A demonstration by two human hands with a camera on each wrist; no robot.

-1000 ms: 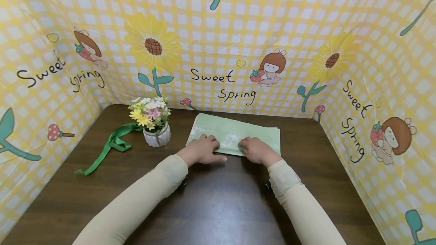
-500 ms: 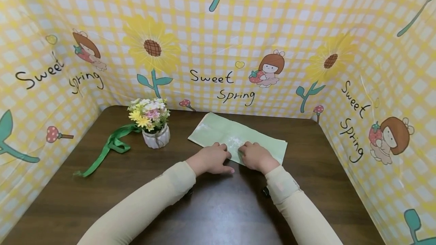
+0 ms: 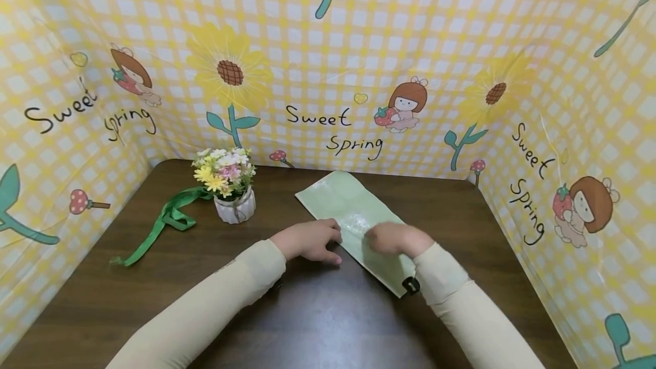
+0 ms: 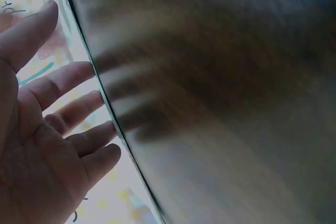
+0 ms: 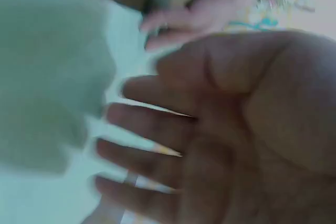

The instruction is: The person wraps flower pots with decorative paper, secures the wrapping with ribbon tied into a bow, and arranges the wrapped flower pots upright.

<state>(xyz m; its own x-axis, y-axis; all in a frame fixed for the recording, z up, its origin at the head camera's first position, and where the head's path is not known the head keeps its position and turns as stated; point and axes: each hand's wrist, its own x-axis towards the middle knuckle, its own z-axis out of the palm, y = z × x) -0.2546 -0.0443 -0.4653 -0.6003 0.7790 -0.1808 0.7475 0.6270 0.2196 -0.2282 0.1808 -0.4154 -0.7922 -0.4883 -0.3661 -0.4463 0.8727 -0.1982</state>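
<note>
A pale green, flat folded sheet (image 3: 333, 193) with a whitish patch lies slanted on the brown table (image 3: 328, 323), its near end toward the right forearm. My left hand (image 3: 311, 240) is at the sheet's left long edge; in the left wrist view the fingertips (image 4: 94, 98) meet that thin edge, fingers lightly bent and spread. Over the sheet's middle is my right hand (image 3: 393, 238), somewhat blurred. Its fingers (image 5: 142, 121) look nearly straight in the right wrist view, with their shadow on the green surface. Neither hand has anything in its grasp.
At the back left stands a white pot of artificial flowers (image 3: 225, 175). A green ribbon (image 3: 159, 226) trails across the table beside it. Yellow checked cloth (image 3: 307, 61) walls the table at the back and both sides. A black wrist device (image 3: 411, 285) shows under the right sleeve.
The sheet has turned clockwise, from nearly level to a steep slant, its right end swinging toward the front. My right hand has moved slightly right and nearer; the left stays at the edge.
</note>
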